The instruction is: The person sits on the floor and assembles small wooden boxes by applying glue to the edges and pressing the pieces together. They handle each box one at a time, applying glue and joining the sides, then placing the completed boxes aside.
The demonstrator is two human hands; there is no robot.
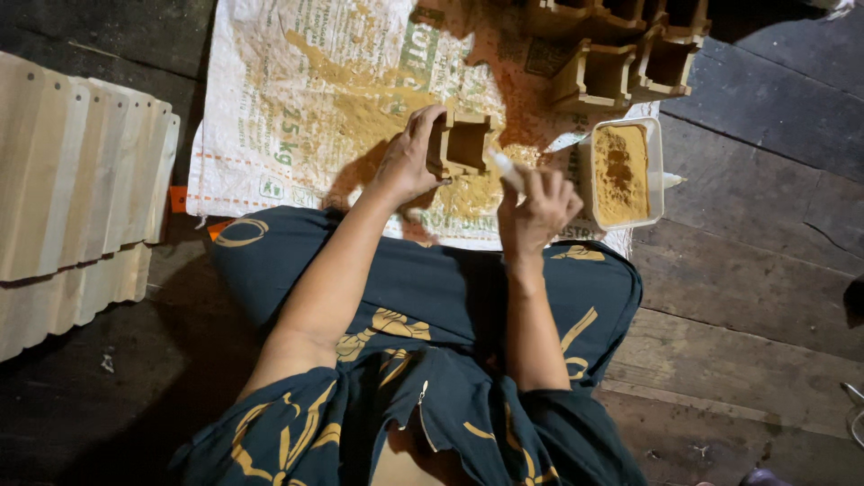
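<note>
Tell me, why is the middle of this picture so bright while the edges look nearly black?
In the head view, a light from above falls on the woven sack, the left hand holding a small wooden box and the right hand with a white tool; the floor planks fade into shadow; the left hand casts a dark shadow on the sack; the corners bend slightly.

I sit on the floor (747, 297) with a sack (297, 99) spread on it ahead of my knees. My left hand (409, 157) holds a small box (461, 144) over the sack, and my right hand (538, 209) sits just right of it, holding a tool (506, 167) whose tip is at the box. A tub (621, 173) lies on the sack's right edge, beside my right hand. More boxes (621, 49) stand behind the tub, at the sack's far right. Slats (76, 180) lie stacked on the floor, well left of the sack.
</note>
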